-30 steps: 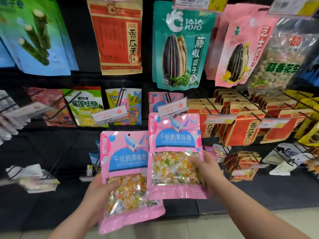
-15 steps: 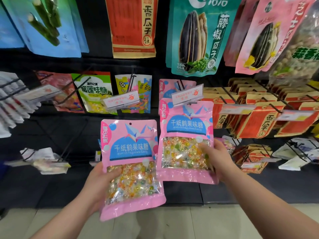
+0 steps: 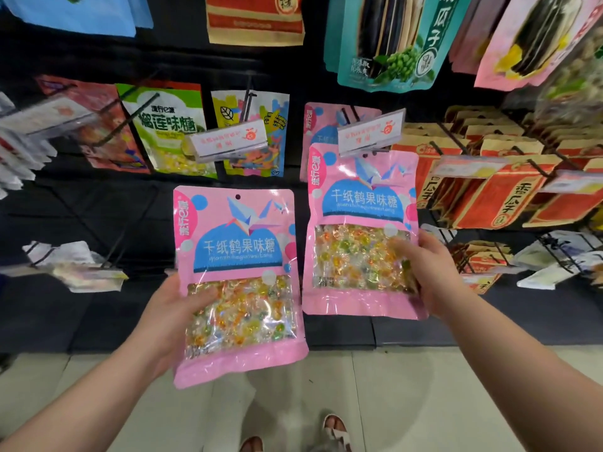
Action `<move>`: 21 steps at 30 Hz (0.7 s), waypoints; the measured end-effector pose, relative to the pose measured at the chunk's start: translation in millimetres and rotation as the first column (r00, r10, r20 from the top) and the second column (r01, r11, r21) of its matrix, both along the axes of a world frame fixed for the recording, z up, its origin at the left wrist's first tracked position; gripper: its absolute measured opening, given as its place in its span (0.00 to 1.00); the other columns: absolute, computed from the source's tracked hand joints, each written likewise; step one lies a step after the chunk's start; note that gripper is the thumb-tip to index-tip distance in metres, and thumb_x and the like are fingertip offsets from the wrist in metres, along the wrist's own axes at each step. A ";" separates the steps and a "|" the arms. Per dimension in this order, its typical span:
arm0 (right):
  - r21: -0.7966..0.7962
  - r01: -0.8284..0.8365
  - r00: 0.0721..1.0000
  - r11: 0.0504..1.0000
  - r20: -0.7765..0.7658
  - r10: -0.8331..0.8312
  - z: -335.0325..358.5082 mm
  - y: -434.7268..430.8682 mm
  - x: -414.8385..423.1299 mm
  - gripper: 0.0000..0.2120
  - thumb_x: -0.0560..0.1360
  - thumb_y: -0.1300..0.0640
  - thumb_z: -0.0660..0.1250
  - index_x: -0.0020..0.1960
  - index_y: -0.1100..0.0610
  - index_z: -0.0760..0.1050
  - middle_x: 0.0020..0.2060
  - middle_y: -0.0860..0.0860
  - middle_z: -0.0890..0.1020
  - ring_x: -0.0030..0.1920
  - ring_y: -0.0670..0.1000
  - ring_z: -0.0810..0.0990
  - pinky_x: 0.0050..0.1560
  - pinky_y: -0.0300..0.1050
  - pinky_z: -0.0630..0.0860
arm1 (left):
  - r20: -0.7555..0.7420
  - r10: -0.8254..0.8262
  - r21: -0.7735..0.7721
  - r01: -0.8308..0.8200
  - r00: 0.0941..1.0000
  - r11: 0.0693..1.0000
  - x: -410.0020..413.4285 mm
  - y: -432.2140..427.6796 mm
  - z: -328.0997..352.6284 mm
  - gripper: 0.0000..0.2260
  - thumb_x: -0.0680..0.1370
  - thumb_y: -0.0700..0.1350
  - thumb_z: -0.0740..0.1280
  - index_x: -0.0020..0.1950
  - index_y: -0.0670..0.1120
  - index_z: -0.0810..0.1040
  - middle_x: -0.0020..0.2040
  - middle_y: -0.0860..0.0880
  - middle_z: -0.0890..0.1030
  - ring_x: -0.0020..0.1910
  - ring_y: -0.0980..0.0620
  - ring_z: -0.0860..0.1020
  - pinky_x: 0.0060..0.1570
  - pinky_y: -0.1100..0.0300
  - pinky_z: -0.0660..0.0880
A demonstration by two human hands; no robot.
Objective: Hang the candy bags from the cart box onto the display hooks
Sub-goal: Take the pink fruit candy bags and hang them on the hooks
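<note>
Your right hand (image 3: 434, 275) grips a shiny pink candy bag (image 3: 362, 197) at the centre black wire hook (image 3: 348, 115); your left hand (image 3: 173, 311) grips another pink bag (image 3: 238, 230), not hung yet.

Both candy bags (image 3: 239, 282) (image 3: 362, 233) are pink with a blue label, a white paper crane and a clear window showing many-coloured candies.

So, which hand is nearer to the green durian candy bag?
Left. The left hand is below the green durian candy bag; the right hand is farther, to its lower right.
</note>
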State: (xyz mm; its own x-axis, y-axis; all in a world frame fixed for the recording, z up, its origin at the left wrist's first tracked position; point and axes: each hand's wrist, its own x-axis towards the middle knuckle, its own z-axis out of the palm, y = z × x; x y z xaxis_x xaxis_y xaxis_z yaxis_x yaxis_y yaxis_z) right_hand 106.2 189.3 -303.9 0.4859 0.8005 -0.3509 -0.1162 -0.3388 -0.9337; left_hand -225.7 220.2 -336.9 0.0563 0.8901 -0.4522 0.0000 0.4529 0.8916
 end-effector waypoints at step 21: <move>-0.100 0.011 0.999 0.995 0.053 -0.006 20.7 -3.1 -12.2 0.04 0.75 0.58 0.68 0.46 0.50 0.75 0.46 0.56 0.83 0.43 0.57 0.82 0.43 0.53 0.80 | 0.013 -0.033 0.010 0.033 0.999 0.999 -9.7 9.9 1.7 0.13 0.75 0.36 0.69 0.59 0.46 0.77 0.54 0.43 0.83 0.56 0.39 0.80 0.63 0.35 0.70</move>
